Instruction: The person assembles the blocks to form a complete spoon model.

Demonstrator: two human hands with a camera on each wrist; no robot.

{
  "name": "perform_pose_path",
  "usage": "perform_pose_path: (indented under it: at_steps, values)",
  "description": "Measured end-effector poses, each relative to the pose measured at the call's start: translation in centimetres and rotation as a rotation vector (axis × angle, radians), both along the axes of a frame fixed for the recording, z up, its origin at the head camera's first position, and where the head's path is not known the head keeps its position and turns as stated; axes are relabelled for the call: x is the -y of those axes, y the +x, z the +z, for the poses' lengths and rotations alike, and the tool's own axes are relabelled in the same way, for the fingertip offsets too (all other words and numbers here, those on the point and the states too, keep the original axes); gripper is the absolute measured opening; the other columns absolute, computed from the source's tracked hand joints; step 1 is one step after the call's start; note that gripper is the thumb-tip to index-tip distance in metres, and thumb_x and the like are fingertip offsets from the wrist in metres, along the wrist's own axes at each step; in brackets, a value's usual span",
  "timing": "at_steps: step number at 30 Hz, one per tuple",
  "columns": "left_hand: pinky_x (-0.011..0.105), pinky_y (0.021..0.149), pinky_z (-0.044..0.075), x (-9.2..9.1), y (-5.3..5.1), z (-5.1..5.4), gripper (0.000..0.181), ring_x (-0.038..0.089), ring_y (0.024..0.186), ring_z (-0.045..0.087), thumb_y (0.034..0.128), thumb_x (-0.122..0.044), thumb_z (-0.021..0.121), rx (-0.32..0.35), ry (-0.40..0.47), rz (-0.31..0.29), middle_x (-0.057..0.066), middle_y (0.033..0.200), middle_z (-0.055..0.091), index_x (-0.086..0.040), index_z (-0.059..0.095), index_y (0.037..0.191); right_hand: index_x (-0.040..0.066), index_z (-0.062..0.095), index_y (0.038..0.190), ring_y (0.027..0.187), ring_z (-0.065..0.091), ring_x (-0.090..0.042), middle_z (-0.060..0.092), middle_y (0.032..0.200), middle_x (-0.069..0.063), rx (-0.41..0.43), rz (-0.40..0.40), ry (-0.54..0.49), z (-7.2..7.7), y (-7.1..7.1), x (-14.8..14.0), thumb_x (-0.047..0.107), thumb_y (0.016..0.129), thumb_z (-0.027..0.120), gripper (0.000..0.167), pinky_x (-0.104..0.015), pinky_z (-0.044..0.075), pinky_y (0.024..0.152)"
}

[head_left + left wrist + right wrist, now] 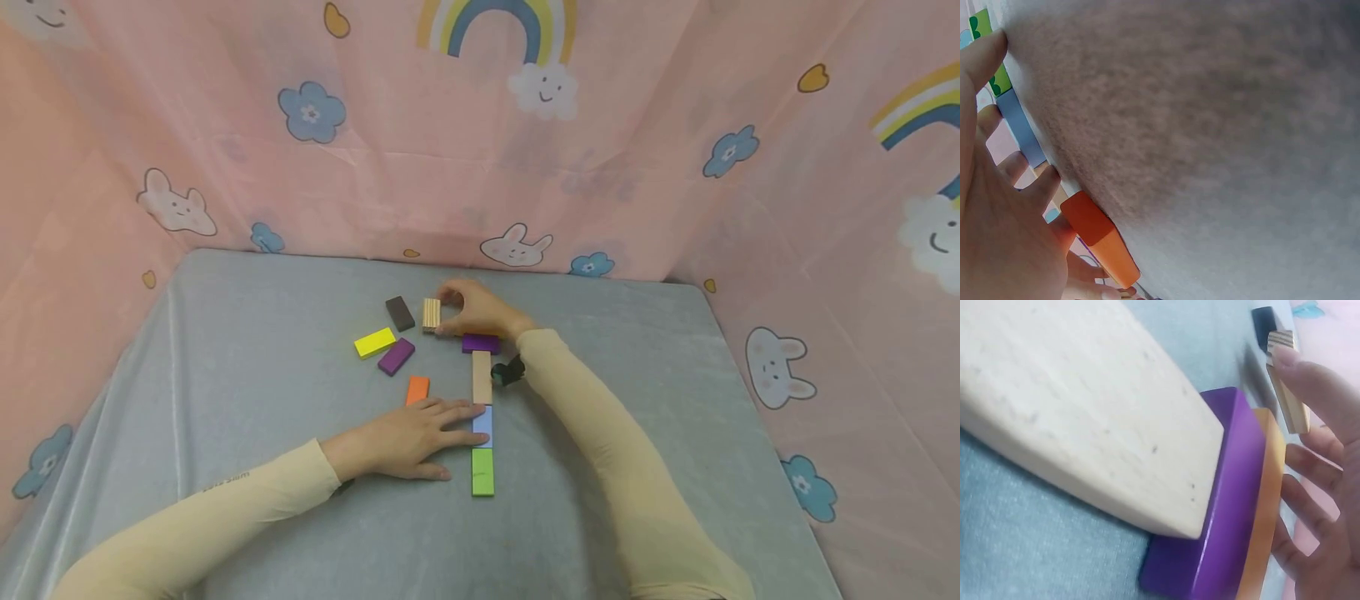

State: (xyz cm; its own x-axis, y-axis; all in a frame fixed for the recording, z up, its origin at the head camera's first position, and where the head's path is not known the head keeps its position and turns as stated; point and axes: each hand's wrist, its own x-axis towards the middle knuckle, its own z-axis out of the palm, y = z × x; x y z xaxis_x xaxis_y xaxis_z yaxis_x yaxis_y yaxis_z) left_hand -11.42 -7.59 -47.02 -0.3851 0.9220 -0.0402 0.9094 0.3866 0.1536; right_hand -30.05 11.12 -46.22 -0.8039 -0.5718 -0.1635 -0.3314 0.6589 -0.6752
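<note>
My right hand (483, 310) pinches a small wooden block with a striped face (431, 315) between thumb and fingertips at the back of the table. In the right wrist view this striped wooden block (1289, 403) stands beyond a purple block (1229, 487) and a yellow-orange block (1264, 500). A row runs toward me from the purple block: a plain wooden block (482, 377), a light blue block (483, 429) and a green block (483, 473). My left hand (408, 437) lies spread beside the row, fingertips on the light blue block. An orange block (417, 389) is beside that hand.
Loose on the grey cloth (300, 350), left of the striped block, lie a dark brown block (400, 313), a yellow block (374, 342) and a second purple block (396, 357). A pink patterned curtain (420, 183) hangs round the table's back and sides.
</note>
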Motion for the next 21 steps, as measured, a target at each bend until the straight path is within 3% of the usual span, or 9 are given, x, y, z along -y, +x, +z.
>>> perform_pose_path:
  at_steps: [13,21]
  values:
    - [0.045,0.12,0.033,-0.1,0.0,0.1,0.067,0.026,0.15,0.031,0.0949,-0.052,0.058,0.024,-0.017,0.011,0.004,0.166,0.023,-0.03,0.034,0.154,0.013,0.061,0.127,0.124,0.056,-0.025,0.063,0.13,-0.005,-0.027,-0.191,-0.138,0.5,-0.4,-4.1,0.036,0.078,0.084,0.058,-0.046,0.046,0.11]
    - [0.045,0.121,0.033,-0.1,0.0,0.0,0.067,0.025,0.151,0.03,0.0953,-0.053,0.057,0.021,-0.026,0.016,0.004,0.166,0.022,-0.031,0.033,0.154,0.012,0.059,0.12,0.12,0.059,-0.027,0.063,0.126,-0.007,-0.049,-0.278,-0.092,0.5,-0.3,-8.2,0.038,0.075,0.086,0.059,-0.048,0.048,0.106]
